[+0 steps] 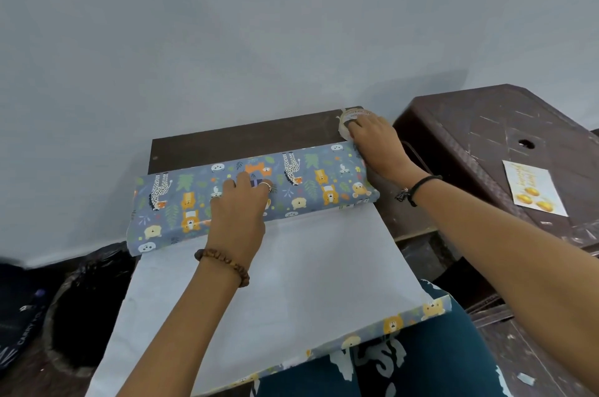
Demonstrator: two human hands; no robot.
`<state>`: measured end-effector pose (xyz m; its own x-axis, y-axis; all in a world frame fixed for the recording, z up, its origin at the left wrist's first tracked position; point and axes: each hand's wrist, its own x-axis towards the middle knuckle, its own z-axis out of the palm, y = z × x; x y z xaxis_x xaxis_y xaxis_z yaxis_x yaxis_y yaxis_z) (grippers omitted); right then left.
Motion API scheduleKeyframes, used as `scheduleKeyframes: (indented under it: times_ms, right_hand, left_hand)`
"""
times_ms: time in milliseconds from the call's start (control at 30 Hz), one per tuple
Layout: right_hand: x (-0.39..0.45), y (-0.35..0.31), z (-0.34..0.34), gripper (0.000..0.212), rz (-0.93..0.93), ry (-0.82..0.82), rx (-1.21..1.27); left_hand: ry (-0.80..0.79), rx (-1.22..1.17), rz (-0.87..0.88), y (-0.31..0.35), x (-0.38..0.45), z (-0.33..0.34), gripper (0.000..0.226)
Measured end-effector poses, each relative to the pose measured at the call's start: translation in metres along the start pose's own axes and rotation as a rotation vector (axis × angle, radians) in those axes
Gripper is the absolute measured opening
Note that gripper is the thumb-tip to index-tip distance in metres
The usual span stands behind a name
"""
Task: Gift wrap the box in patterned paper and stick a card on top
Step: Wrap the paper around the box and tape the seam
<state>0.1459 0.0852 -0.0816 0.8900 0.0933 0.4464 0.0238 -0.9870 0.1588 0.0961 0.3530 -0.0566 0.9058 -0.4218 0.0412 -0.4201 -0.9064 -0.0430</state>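
Left hand, fingers spread, presses flat on the paper lapped over the box, pinning the fold. Right hand closes on the tape roll at the desk corner. Card waits on the stool.

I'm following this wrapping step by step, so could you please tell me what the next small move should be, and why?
Probably lift the tape roll and pull off a strip. The right hand already rests on it, the left hand pins the patterned paper folded over the box, and no tape visibly holds that flap.
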Motion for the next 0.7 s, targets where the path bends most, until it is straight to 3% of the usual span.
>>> scheduleKeyframes:
  times_ms: [267,433,467,533,600,700]
  right_hand:
    - [-0.006,-0.005,-0.01,0.016,-0.166,-0.096,-0.137]
    - [-0.002,0.001,-0.025,0.019,-0.004,-0.067,-0.085]
    - [0.001,0.005,-0.028,0.019,0.065,0.017,-0.104]
    - [0.007,0.007,-0.041,0.011,0.228,0.072,0.042]
    - [0.01,-0.001,-0.058,0.012,0.372,0.076,0.395]
    - [0.001,-0.041,-0.086,0.016,0.373,0.059,0.915]
  left_hand:
    - [0.0,-0.024,0.01,-0.001,0.002,0.0,0.052]
    - [0.001,-0.076,0.029,-0.006,0.002,0.0,0.053]
    - [-0.001,-0.11,0.033,-0.009,0.003,0.001,0.055]
    - [-0.013,-0.185,0.056,-0.017,0.004,0.002,0.057]
    - [-0.014,-0.267,0.081,-0.025,0.004,0.004,0.055]
    - [0.079,-0.408,0.104,-0.036,-0.003,0.014,0.046]
